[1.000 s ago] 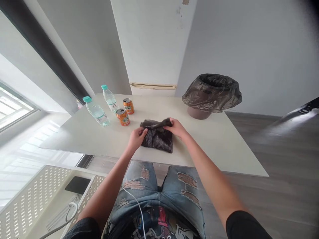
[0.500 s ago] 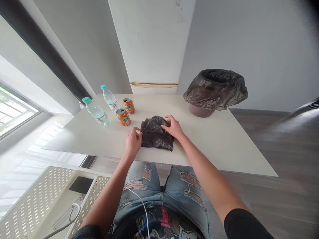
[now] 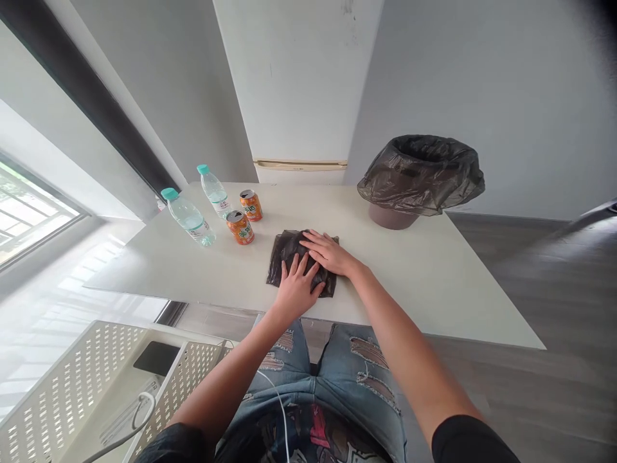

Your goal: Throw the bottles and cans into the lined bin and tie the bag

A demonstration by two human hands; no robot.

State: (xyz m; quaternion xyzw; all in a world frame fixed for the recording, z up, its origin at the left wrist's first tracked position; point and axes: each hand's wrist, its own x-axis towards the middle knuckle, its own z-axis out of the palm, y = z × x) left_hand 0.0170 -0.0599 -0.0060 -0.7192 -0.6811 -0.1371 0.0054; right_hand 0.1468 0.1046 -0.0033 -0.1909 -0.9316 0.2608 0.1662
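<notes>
A folded black plastic bag [image 3: 279, 260] lies flat near the front edge of the white table [image 3: 409, 283]. On its lower middle rests my left hand [image 3: 297, 286], palm down with the fingers spread. My right hand [image 3: 330, 254] lies flat across the bag's upper right part, its fingers stretched out and close to my left fingertips. Both hands press on the bag and cover much of it; neither grips anything.
Left of the bag stand two orange cans [image 3: 240, 227] [image 3: 251, 206] and two clear bottles with teal caps [image 3: 190, 218] [image 3: 214, 191]. A brown bin [image 3: 393, 217] lined with a black bag stands at the back right. A white perforated basket [image 3: 77, 379] is at lower left.
My left hand has moved right from the bag's left edge onto its middle and opened. My right hand has flattened on the bag, which now looks flatter.
</notes>
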